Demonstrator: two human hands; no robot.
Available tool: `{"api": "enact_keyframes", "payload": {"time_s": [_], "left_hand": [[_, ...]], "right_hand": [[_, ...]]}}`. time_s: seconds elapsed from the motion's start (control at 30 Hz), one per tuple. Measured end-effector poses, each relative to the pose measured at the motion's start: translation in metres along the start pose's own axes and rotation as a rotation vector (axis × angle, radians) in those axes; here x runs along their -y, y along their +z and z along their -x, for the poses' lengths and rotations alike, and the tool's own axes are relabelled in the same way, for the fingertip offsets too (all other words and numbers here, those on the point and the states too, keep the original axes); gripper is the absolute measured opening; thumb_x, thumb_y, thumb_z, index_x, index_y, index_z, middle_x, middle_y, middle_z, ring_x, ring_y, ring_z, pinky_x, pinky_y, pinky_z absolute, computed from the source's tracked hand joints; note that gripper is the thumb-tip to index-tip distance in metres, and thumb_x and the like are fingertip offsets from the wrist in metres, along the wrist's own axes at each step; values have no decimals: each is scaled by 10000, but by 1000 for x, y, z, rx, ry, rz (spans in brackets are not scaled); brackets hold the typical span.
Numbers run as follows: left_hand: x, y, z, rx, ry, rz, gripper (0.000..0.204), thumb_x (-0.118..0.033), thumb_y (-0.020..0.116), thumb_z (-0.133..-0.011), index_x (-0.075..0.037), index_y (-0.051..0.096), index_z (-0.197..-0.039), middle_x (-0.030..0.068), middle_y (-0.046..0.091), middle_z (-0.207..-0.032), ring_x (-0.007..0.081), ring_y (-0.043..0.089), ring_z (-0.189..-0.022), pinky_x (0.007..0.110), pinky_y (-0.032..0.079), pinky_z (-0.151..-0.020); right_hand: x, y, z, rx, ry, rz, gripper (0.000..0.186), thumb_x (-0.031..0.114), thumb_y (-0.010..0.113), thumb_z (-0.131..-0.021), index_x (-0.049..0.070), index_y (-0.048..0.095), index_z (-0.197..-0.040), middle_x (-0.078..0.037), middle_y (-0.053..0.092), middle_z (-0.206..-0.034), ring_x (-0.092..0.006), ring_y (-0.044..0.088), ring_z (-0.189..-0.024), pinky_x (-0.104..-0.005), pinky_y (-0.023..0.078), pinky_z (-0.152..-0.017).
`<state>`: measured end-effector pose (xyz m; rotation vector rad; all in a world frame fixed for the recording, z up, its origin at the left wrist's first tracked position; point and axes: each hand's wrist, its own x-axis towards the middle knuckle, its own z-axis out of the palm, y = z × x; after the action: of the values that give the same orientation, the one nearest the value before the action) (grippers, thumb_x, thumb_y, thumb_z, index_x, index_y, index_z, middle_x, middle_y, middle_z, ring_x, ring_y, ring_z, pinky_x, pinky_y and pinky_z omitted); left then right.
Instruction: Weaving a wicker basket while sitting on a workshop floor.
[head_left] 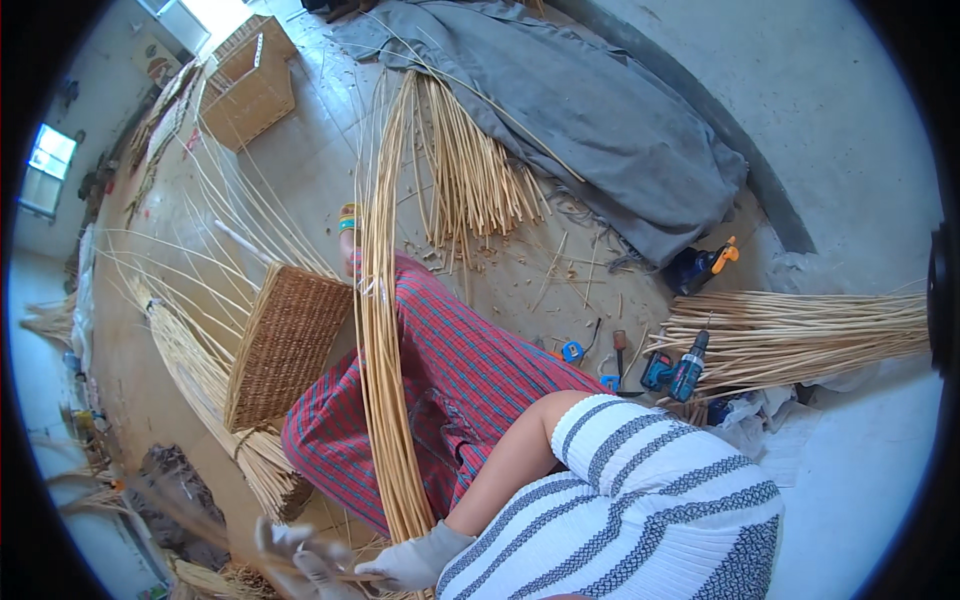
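Observation:
A bundle of long pale wicker rods (pixel 385 400) lies lengthwise over my lap, on red plaid cloth (pixel 470 340). At its lower end my right hand (pixel 415 560), in a light grey glove, is closed with its fingertips pinched on a thin wicker rod (pixel 362 577). My left hand (pixel 305 560), gloved too, is just left of it with fingers apart, somewhat blurred. A smeared rod streaks past beyond it. Left of my knees leans a brown woven wicker panel (pixel 290 345), with long unwoven rods fanning out from its far side.
More rods lie beneath a grey cloth (pixel 600 130), and another bundle (pixel 810 335) is at the right. A cordless drill (pixel 688 370), blue tape measure (pixel 573 351) and black spray bottle with an orange trigger (pixel 705 265) sit nearby. Box-shaped frames (pixel 250 90) stand far left.

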<state>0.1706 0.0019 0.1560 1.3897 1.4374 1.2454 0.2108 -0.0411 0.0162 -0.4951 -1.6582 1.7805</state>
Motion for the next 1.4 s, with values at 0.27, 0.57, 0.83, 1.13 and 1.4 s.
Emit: {"api": "enact_keyframes", "payload": {"time_s": [0.27, 0.57, 0.83, 1.13, 1.4], "left_hand": [[32, -16, -15, -100, -96, -19, 480, -256, 450, -1067, -19, 343, -1470, -39, 468, -711, 1, 363, -537, 140, 244, -447], [126, -3, -51, 393, -778, 184, 477, -112, 568, -980, -76, 429, -1436, 3, 586, -917, 27, 478, -636, 165, 404, -525], [176, -11, -23, 249, -909, 592, 533, -58, 661, -918, 33, 413, -1382, 86, 599, -1150, 143, 630, -1020, 254, 545, -881], [181, -9, -25, 204, -978, 588, 544, 24, 721, -846, 0, 477, -1332, 127, 616, -1222, 206, 653, -1086, 332, 563, -940], [171, -8, -23, 212, -974, 545, 494, 22, 720, -844, -1, 517, -1294, 109, 655, -1136, 185, 673, -1005, 304, 568, -885]], "right_hand": [[12, -38, 1, 60, 105, -4, 577, 426, 571, -961, 55, 396, -1367, -230, 642, -910, -419, 649, -855, -472, 517, -721], [6, -112, 41, 117, 459, -12, 347, 311, 538, -951, 45, 658, -1140, -172, 701, -1014, -290, 693, -944, -393, 538, -859], [-29, -168, 61, -295, 620, -373, 235, 167, 500, -1013, 5, 623, -1130, -51, 645, -851, -113, 622, -755, -271, 538, -715], [-45, -166, 58, -306, 636, -363, 221, 154, 504, -1022, 8, 619, -1141, -39, 630, -863, -102, 610, -791, -265, 526, -769], [-26, -166, 46, -294, 659, -302, 236, 156, 516, -1014, 4, 614, -1167, -57, 642, -892, -112, 631, -835, -272, 529, -794]]}}
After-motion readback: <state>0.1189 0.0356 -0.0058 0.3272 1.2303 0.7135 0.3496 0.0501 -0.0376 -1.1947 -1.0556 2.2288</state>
